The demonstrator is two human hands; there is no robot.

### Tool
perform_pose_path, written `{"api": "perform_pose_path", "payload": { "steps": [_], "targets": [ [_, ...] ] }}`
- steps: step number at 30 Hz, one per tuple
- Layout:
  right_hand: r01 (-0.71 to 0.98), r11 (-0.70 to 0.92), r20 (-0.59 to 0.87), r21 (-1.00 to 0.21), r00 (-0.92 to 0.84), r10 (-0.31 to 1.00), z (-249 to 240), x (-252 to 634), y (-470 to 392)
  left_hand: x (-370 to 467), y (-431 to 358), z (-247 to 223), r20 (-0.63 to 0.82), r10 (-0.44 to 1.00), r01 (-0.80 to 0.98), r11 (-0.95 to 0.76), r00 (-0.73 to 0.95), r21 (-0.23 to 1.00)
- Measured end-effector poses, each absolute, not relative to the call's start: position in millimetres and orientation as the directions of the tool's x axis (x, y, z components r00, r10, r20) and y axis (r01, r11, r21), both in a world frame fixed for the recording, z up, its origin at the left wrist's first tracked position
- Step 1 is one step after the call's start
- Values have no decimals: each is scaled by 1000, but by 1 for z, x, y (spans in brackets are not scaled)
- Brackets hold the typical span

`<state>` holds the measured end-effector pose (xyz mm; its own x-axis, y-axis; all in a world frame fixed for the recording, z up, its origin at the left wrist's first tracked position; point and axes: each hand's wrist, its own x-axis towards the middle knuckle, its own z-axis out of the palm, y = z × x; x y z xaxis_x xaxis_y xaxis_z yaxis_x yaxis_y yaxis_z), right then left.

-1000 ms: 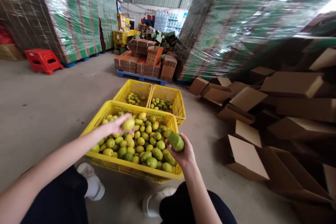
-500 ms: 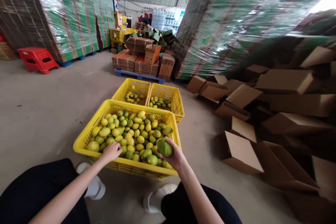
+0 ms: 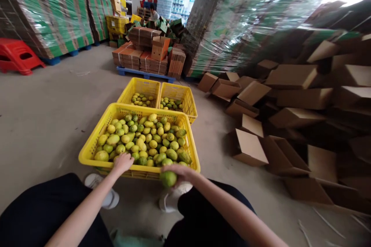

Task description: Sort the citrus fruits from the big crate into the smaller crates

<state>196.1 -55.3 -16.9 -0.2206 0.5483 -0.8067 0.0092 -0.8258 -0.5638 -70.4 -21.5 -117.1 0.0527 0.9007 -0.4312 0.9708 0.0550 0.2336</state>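
Note:
A large yellow plastic crate (image 3: 87,152) full of yellow and green lemons (image 3: 148,137) stands on the floor before my knees. My right hand (image 3: 180,172) grips a green lemon (image 3: 168,178), holding it just in front of the crate's near rim, toward my body. Over that rim, left of the middle, my left hand (image 3: 124,162) reaches in among the fruit. Its fingers are curled in, and whatever they may hold is hidden.
Behind the big crate stand two yellow crates, left (image 3: 139,85) and right (image 3: 188,102), with fewer lemons. Cardboard boxes (image 3: 251,146) lie heaped at right. Farther back are flattened cartons (image 3: 145,36) on a blue pallet (image 3: 146,74), a red stool (image 3: 21,56) and a person (image 3: 153,11).
My right hand has drawn the green lemon from above the crate's right side back over the near rim, toward me. My left hand stays near the same spot. The camera view has shifted slightly.

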Motion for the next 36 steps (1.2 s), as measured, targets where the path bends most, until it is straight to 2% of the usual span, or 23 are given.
{"api": "perform_pose_path", "payload": {
  "steps": [2,5,6,7,10,16,19,22,25,27,29,31,32,34,36],
  "targets": [
    [-145,-722,-717,-677,-95,691,13,214,-4,-70,-22,-118,-415,908,971,43,60,235],
    [-258,-542,-576,-800,76,814,65,246,74,-69,-22,-119,-376,925,970,42,54,241],
    [-229,-443,-491,-867,245,836,79,255,92,-69,-22,-119,-364,930,969,46,47,243],
    [-130,-377,-397,-917,391,831,88,262,104,-69,-22,-120,-356,934,968,51,40,244],
    [-10,-352,-323,-936,427,845,91,272,102,-68,-24,-120,-339,940,967,66,22,246],
    [185,-376,-326,-908,252,911,32,257,25,-64,-31,-117,-240,971,963,73,-9,259],
    [366,-353,-342,-861,96,935,9,247,5,-71,-23,-111,-239,968,926,160,-79,342],
    [574,-243,-313,-782,-23,950,2,245,-1,-89,1,-101,-258,945,895,283,-200,344],
    [747,-122,-310,-654,-117,943,7,246,-6,-114,33,-93,-205,939,886,330,-274,326],
    [851,-50,-353,-523,-163,921,13,245,-12,-128,51,-91,-196,942,887,324,-272,330],
    [936,53,-417,-347,-205,885,18,241,-20,-135,66,-92,-199,955,894,278,-219,350],
    [967,154,-515,-202,-239,823,22,235,-27,-136,74,-93,-246,966,916,172,-84,362],
    [967,188,-569,-170,-253,783,24,232,-29,-133,76,-94,-286,958,927,104,4,361],
    [958,219,-648,-187,-288,705,27,226,-29,-125,78,-96,-369,918,936,-10,148,351],
    [951,222,-658,-216,-310,687,30,221,-25,-117,78,-97,-395,897,932,-50,200,359]
  ]
}}
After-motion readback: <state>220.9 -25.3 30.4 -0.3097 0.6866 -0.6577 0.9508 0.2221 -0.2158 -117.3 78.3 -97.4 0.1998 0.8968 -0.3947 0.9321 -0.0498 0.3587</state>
